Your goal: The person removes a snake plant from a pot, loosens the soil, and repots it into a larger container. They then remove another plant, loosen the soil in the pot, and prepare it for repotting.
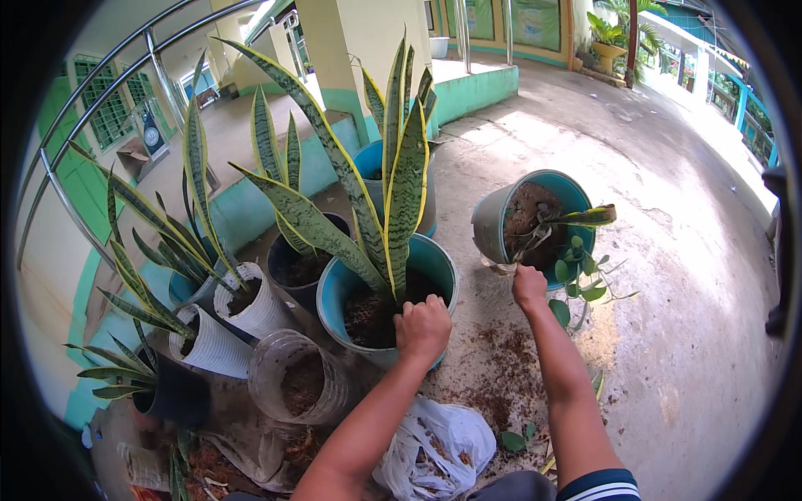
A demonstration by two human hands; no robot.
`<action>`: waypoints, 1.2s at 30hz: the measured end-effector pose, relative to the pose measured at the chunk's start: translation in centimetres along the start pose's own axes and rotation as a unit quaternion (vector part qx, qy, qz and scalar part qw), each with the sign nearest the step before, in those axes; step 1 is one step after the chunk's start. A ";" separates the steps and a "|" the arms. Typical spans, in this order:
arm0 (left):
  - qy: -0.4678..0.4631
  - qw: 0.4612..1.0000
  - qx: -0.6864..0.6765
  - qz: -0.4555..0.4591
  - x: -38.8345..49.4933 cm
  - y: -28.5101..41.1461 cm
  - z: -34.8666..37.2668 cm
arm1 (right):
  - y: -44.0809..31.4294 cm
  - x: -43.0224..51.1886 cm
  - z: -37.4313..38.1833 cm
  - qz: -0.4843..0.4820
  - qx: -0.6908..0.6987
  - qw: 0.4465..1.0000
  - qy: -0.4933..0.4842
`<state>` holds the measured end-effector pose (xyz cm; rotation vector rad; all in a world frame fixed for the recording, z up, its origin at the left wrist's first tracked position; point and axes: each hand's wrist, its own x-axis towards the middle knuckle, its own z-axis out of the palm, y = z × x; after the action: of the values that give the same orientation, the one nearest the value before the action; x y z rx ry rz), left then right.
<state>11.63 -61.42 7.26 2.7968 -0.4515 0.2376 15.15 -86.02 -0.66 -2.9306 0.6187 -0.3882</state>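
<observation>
My left hand [424, 330] is over the near right side of a teal-lined pot [330, 316], its fingers curled down beside the base of a tall snake plant [404, 206]. The fingertips are hidden, so whether they hold anything is unclear. My right hand [530, 288] is closed at the near rim of a second teal-lined pot [492, 222], which leans towards me. Dry, withered leaf pieces [540, 235] lie on its soil close to my fingers. One drooping snake plant leaf [586, 216] and a green leafy vine [583, 282] stick out over its right side.
Several potted snake plants stand left, in white ribbed pots [210, 344] and a black pot [182, 394]. A clear plastic container [301, 379] holds soil. Nearby lie a white plastic bag [445, 448] and spilled soil [501, 369]. Metal railings [153, 53] edge the raised walkway.
</observation>
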 end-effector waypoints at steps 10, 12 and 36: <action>0.014 1.000 0.003 0.005 -0.2 0.0 -0.1 | -1.2 -0.8 -6.6 -0.031 -0.021 0.999 -0.002; 0.013 1.000 -0.005 0.008 -0.2 -0.2 -0.3 | -2.0 -1.1 -7.6 -0.034 -0.042 0.997 -0.050; 0.030 0.997 -0.059 0.026 -0.2 -1.0 -0.2 | 7.0 -24.8 -18.0 -0.236 -0.128 0.951 -0.157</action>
<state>11.76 -60.36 7.09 2.6574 -0.5078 0.2953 -14.31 -83.32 9.89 -3.2660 -0.0883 0.1381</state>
